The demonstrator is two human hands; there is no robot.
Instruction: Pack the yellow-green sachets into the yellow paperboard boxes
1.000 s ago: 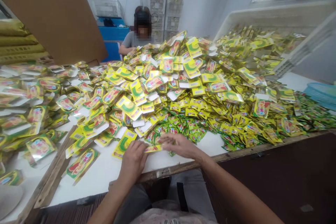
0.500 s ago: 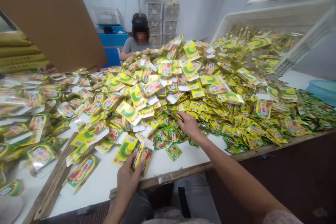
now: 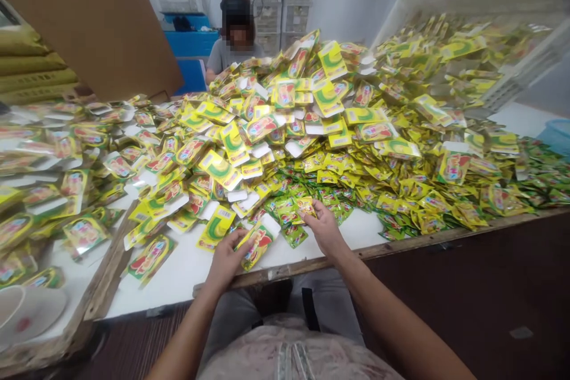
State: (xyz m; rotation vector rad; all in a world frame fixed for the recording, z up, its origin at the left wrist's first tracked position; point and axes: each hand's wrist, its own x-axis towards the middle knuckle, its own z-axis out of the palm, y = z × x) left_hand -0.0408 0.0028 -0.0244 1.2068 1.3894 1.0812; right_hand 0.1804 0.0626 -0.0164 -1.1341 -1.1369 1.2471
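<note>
My left hand [image 3: 228,258] is closed around a small yellow-green carton [image 3: 258,243] with a red fruit picture, held low over the table's front edge. Its white end flap stands open toward the right. In my right hand [image 3: 325,227], thumb and fingers pinch a small yellow sachet [image 3: 306,206], just right of and above the carton's open end. Green sachets [image 3: 294,235] lie on the white tabletop below it. Behind my hands rises a large heap of cartons [image 3: 262,127], with yellow sachets [image 3: 338,163] spread along its right side.
A white plastic crate [image 3: 525,80] lies tipped at the right, full of cartons and sachets. A wooden strip [image 3: 100,270] divides the table at left, near a white cup [image 3: 11,309]. Across the heap sits a person [image 3: 214,59]. A cardboard sheet [image 3: 111,24] leans behind.
My right hand has drawn back from the pile toward the carton, with a yellow sachet now showing in its fingers. The carton has tilted to the right. The view has tipped downward.
</note>
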